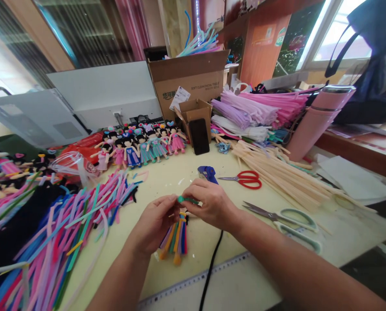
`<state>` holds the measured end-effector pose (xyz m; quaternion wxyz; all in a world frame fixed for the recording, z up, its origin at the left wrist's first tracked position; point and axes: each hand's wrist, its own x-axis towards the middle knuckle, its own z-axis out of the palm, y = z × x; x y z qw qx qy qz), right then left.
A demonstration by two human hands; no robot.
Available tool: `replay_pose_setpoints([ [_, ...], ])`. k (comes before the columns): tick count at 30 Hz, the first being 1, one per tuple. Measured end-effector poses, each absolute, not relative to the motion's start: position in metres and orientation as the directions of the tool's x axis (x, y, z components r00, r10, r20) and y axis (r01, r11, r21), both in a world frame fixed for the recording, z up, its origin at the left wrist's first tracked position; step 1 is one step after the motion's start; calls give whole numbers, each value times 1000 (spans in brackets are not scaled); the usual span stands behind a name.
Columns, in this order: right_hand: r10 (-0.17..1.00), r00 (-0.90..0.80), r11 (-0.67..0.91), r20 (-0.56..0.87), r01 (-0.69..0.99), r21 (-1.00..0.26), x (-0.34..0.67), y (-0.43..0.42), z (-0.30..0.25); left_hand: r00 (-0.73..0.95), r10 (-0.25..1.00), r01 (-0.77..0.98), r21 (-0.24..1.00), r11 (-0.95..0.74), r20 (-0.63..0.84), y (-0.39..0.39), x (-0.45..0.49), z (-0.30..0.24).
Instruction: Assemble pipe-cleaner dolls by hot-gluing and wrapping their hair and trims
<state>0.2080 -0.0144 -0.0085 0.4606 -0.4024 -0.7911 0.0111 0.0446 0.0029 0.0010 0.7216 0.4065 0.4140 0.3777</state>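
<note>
A short green pipe cleaner spans the gap between my hands. My left hand pinches one end between thumb and fingertips. My right hand has its thumb and fingers closed on the other end. Just below them is a small pipe-cleaner doll with a striped skirt of yellow, green, blue and red and two orange-tan feet. My left hand partly covers its upper body, and I cannot tell whether the doll rests on the table or hangs from that hand. A blue glue gun sits right behind my right hand.
Red-handled scissors and larger pale-green-handled scissors lie to the right. A tape measure and black cord cross the front. Coloured pipe cleaners cover the left; finished dolls, a phone and boxes stand behind.
</note>
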Motion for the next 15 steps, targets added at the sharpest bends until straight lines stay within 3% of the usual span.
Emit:
replay_pose_setpoints([
  [9,668,-432,725,606,560,-401,210,-17,-7,460,855,74,970,233,-241,16,29,-1],
  [15,684,-322,696,655,558,-452,211,-17,-6,391,889,-15,965,263,-237,15,33,1],
])
